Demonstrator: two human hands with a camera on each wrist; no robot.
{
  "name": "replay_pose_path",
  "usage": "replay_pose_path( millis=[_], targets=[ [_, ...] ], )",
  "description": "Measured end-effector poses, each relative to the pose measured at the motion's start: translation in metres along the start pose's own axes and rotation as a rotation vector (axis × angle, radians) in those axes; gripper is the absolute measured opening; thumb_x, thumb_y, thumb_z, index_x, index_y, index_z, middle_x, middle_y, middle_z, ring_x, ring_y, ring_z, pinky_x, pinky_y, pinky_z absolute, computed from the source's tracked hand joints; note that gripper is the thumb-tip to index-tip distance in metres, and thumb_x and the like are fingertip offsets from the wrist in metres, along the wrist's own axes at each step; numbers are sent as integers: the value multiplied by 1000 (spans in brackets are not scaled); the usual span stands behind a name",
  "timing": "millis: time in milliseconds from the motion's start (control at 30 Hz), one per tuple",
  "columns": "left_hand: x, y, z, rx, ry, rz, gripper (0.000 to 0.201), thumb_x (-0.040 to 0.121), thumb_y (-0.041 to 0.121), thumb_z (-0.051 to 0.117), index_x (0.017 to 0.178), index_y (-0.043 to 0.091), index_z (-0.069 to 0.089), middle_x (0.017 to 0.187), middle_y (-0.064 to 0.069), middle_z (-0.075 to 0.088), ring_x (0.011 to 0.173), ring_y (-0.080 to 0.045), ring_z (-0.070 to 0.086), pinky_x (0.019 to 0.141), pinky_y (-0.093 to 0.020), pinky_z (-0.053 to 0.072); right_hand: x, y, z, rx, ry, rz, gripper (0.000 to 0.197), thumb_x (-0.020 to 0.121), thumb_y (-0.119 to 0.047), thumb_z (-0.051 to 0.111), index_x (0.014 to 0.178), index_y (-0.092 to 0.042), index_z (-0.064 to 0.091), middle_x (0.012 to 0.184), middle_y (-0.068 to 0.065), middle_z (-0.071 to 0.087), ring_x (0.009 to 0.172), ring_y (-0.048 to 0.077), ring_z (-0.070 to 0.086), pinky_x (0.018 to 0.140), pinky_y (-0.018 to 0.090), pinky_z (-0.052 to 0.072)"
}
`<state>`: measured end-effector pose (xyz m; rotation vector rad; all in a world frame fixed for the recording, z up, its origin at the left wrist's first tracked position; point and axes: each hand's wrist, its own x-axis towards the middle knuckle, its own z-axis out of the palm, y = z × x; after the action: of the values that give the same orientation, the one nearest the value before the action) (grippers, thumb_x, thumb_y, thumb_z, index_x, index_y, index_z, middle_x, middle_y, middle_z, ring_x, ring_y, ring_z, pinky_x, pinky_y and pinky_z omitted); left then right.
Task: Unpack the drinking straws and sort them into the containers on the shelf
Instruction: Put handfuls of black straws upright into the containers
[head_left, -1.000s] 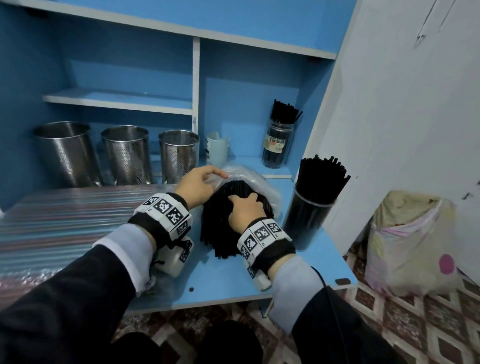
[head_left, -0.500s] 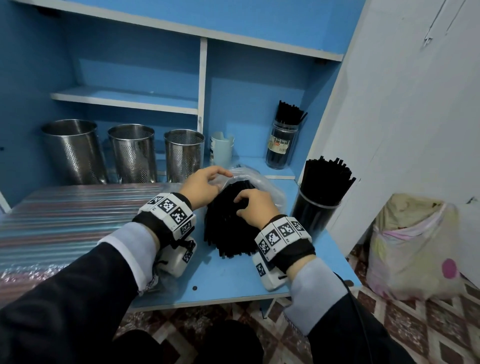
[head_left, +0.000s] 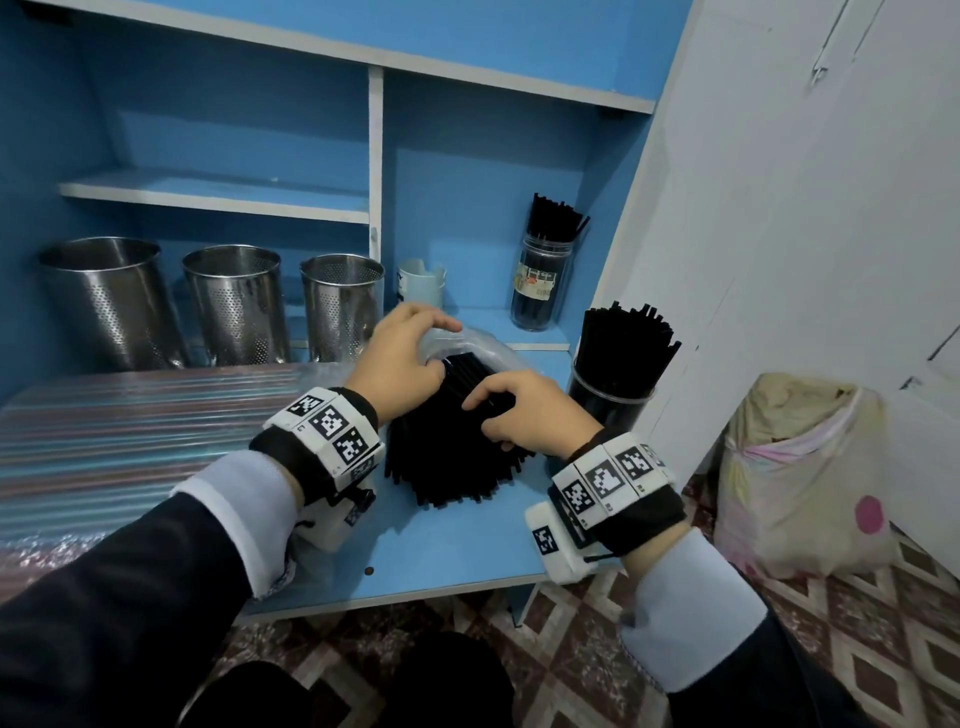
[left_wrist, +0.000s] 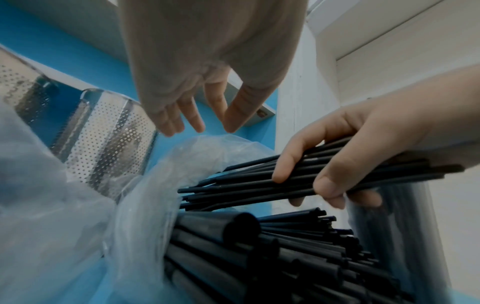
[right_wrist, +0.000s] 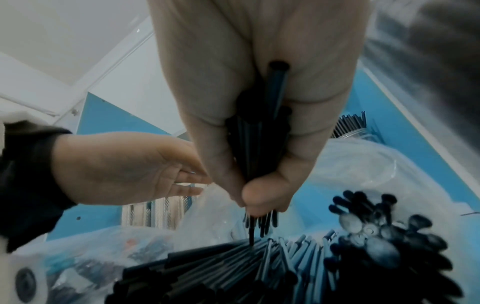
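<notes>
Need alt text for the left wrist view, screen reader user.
The right hand grips a small bunch of thin black straws, lifted above a larger pile of black straws in a clear plastic bag. The left hand hovers open above the bag, with a perforated metal canister behind on the blue shelf.

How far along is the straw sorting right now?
Done: the clear container and the jar already hold black straws. In hand: the right hand grips a small bunch of straws above the pile of black straws, which lies half out of the plastic bag; the left hand hovers open over the bag. Left: most of the pile; whether the three steel canisters hold anything cannot be seen.
</notes>
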<state>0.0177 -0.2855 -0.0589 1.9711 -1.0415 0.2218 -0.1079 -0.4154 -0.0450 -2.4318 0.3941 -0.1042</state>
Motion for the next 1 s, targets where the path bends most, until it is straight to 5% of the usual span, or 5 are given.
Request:
replay_pose_path(
  millis=[167, 333, 500, 733, 1000],
  targets=[
    [-8, 24, 9, 116, -395, 330, 63, 70, 9, 80, 128, 6, 55, 134, -7, 51, 127, -19, 45, 106, -11, 23, -36, -5, -29, -121, -113, -40, 31, 79, -4, 65, 97, -28, 71, 76, 1, 69, 52, 9, 60, 59, 24, 53],
    [-16, 42, 31, 196, -448, 442, 51, 70, 31, 83, 112, 14, 60, 110, 0, 65, 104, -20, 59, 90, -33, 45, -69, -13, -56, -192, -218, -101, 32, 81, -6, 67, 101, -30, 72, 57, -31, 59, 48, -3, 57, 49, 10, 41],
    [-18, 59, 42, -52, -349, 351, 35, 78, 36, 68, 112, 29, 63, 99, 4, 74, 90, -13, 68, 80, -31, 53, -91, -16, -84, -238, -35, -202, 41, 86, -27, 72, 126, -32, 63, 112, -13, 66, 106, 4, 59, 99, 23, 43],
    [-30, 76, 74, -433, -444, 64, 25, 85, 20, 76, 73, 27, 55, 57, 22, 54, 53, 6, 49, 55, -10, 39, -102, -22, -106, 47, 383, -258, 25, 90, -50, 61, 103, -31, 69, 95, -13, 68, 80, 5, 64, 77, 17, 49],
    [-37, 79, 94, -632, -469, -137, 20, 81, -2, 74, 96, -3, 62, 90, -16, 67, 84, -15, 63, 82, -39, 53, -80, -1, -70, -209, 263, -298, 35, 90, -38, 66, 121, -21, 64, 119, -3, 60, 112, 8, 54, 99, 21, 39]
  ],
)
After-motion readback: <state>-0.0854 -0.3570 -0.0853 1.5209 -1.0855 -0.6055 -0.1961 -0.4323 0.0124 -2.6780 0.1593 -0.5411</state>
